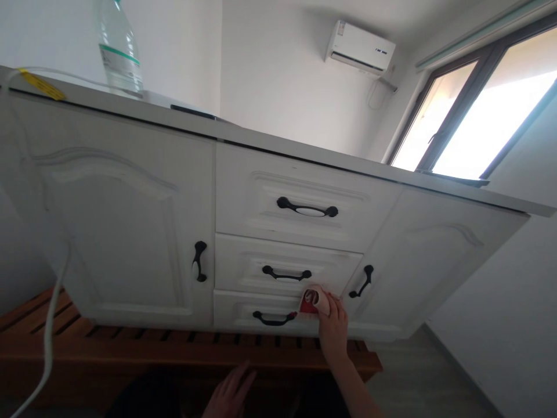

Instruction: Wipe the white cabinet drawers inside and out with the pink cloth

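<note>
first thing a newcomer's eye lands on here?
Likely the right hand, pressing a small red item against the lowest drawer of the white cabinet, just right of its black handle. Next, the clear plastic bottle standing on the cabinet top at upper left. The left hand hangs open at the bottom edge, touching nothing.

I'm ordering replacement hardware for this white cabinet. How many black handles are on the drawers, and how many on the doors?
Drawer handles: 3
Door handles: 2
Total: 5 black handles
The right hand presses a red item beside the bottom drawer handle.
</note>
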The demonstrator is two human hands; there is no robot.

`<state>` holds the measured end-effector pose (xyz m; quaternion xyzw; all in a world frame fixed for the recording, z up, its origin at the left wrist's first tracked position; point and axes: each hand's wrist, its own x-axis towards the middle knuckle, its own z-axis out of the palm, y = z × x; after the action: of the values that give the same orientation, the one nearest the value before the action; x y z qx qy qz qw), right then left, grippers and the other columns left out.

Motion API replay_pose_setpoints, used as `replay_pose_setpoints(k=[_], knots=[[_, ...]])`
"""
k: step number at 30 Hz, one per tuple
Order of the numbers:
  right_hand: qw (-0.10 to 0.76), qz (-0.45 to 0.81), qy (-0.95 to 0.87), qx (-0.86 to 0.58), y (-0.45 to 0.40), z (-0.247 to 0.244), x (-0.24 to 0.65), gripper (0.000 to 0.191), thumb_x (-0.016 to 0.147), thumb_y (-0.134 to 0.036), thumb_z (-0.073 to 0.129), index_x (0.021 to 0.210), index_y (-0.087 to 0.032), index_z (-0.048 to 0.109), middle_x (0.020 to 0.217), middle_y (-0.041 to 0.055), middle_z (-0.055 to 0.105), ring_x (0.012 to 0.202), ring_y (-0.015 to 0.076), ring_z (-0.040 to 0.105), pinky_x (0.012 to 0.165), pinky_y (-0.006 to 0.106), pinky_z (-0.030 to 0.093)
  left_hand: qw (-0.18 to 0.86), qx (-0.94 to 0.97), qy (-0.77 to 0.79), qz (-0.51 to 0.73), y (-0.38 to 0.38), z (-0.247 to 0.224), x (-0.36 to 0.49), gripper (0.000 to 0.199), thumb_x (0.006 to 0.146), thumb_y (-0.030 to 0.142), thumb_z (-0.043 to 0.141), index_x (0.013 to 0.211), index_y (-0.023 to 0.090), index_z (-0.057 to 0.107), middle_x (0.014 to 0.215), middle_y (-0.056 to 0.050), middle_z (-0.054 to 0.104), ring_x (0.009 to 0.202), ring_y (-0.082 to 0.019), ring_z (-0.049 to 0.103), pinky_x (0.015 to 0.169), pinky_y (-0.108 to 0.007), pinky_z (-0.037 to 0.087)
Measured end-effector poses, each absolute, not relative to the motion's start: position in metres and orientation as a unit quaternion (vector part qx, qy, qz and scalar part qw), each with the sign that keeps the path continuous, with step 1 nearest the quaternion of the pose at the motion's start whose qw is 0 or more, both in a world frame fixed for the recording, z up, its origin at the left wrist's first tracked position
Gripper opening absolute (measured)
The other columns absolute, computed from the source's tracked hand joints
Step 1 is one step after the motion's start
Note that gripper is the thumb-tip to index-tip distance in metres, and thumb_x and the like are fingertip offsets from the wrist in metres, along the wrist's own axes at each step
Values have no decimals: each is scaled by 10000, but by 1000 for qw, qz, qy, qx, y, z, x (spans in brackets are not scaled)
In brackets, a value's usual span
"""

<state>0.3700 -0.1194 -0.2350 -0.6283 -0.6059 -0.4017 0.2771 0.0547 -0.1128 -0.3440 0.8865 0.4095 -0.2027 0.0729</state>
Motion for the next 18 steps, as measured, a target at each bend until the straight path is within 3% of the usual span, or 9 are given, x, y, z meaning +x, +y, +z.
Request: replay_pose_setpoints(k=[2,4,7,12,15,18], knots=[[273,-392,-581,-659,-126,-250,360,415,883,-55,498,1152,-238,758,1249,153,679,1165,331,580,911,468,491,82,908,412,-10,-105,-333,71,817,900,65,333,1619,429,194,1732,64,227,1579,-167,270,1294,-317,252],[277,-364,-563,-689,-135,-267,346,564,834,5,453,1250,-260,727,1183,143,697,1061,316,621,812,426,504,92,903,402,119,-93,-318,87,756,919,82,359,1602,401,294,1692,37,351,1543,-200,356,1279,-347,300],[308,-294,-578,-696,-150,-289,319,688,762,56,418,1281,-284,715,1131,108,716,976,287,646,743,378,518,120,898,402,130,-75,-296,105,720,915,97,420,1595,321,348,1674,-26,396,1527,-240,378,1270,-406,314],[358,-141,-621,-683,-162,-298,283,805,706,75,412,1325,-359,689,1218,61,703,1099,263,646,911,391,539,144,895,408,112,-57,-279,117,739,860,66,466,1573,247,401,1637,-78,454,1516,-254,384,1266,-448,292],[385,-69,-621,-679,-162,-293,273,857,672,78,409,1344,-381,674,1253,55,692,1140,261,635,950,411,530,156,889,415,119,-51,-277,120,698,867,43,425,1548,193,443,1614,-119,479,1514,-286,388,1222,-492,356],[399,-40,-614,-680,-159,-290,265,858,674,72,403,1336,-397,680,1268,54,692,1164,270,635,966,434,534,179,885,407,141,-45,-277,120,605,901,88,447,1484,226,535,1551,-103,555,1472,-279,450,1182,-470,423]])
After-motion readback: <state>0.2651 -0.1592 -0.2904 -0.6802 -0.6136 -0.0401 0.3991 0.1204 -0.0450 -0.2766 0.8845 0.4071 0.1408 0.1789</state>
